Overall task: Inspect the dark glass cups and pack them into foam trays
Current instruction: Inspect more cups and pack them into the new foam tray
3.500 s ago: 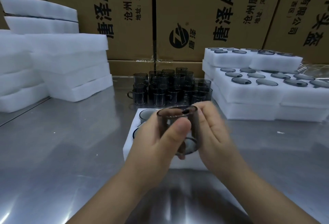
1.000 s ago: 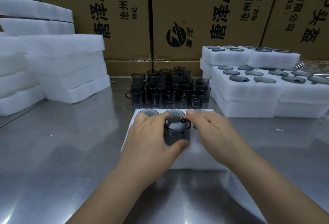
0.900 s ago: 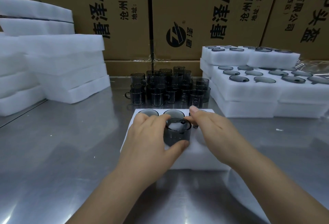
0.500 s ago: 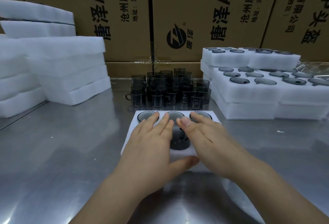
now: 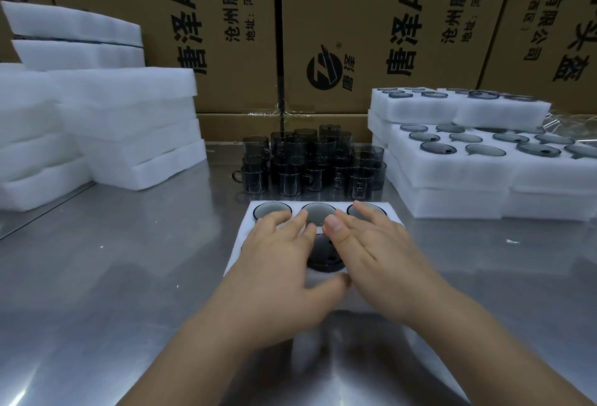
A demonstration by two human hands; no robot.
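Observation:
A white foam tray (image 5: 240,235) lies on the steel table before me, with three dark glass cups sunk in its far row. Another dark glass cup (image 5: 323,255) sits in the middle hole of the near row, showing between my hands. My left hand (image 5: 281,263) lies flat over the tray's left side, fingers straight. My right hand (image 5: 371,250) lies flat over the right side, fingers spread and reaching the far-right cup (image 5: 355,210). Neither hand grips anything. A cluster of loose dark cups (image 5: 310,163) stands behind the tray.
Stacks of white foam trays (image 5: 129,134) rise at the left. Filled foam trays (image 5: 468,173) are stacked at the right. Printed cardboard boxes (image 5: 371,34) wall off the back. Bare steel table (image 5: 113,276) spreads to the left of the tray.
The cup I held up was lowered into the tray's near middle hole and let go. Both hands then flattened over the tray, pressing down on it.

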